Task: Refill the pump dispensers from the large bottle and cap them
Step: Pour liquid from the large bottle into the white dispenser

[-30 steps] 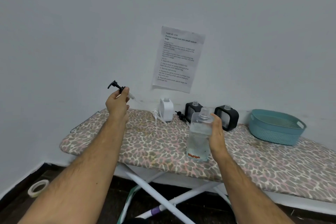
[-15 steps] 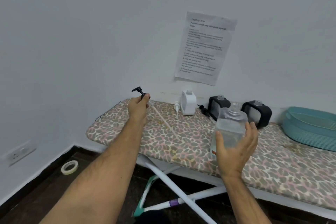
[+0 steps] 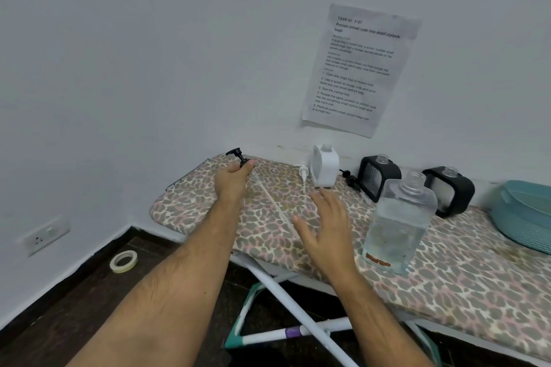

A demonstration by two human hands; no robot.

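Step in hand, as judged: setting aside the pump pulled from the large bottle [image 3: 398, 223], before any pouring. Left hand [image 3: 231, 180] at 11 o'clock on the ironing board [image 3: 208, 205], fingers curled round the collar of the black pump head [image 3: 237, 155]; its long clear dip tube [image 3: 269, 202] trails toward 5 o'clock and lies low along the cover. Right hand [image 3: 326, 228] hovers near board centre, fingers straight and slightly spread, holding nothing, just left of the large bottle. Bottle stands upright at 3 o'clock of that hand, uncapped, partly filled with clear liquid. Dispensers in a row against the wall at 12 to 2 o'clock: white dispenser [image 3: 324, 165] with white pump [image 3: 303, 174] lying beside it; two black dispensers [image 3: 378, 177] [image 3: 450, 192], necks open. Teal basket [image 3: 524, 217] at far right. Next move calls for letting go of the pump, then gripping the bottle firmly for a controlled pour into a narrow neck; spill risk judged moderate.
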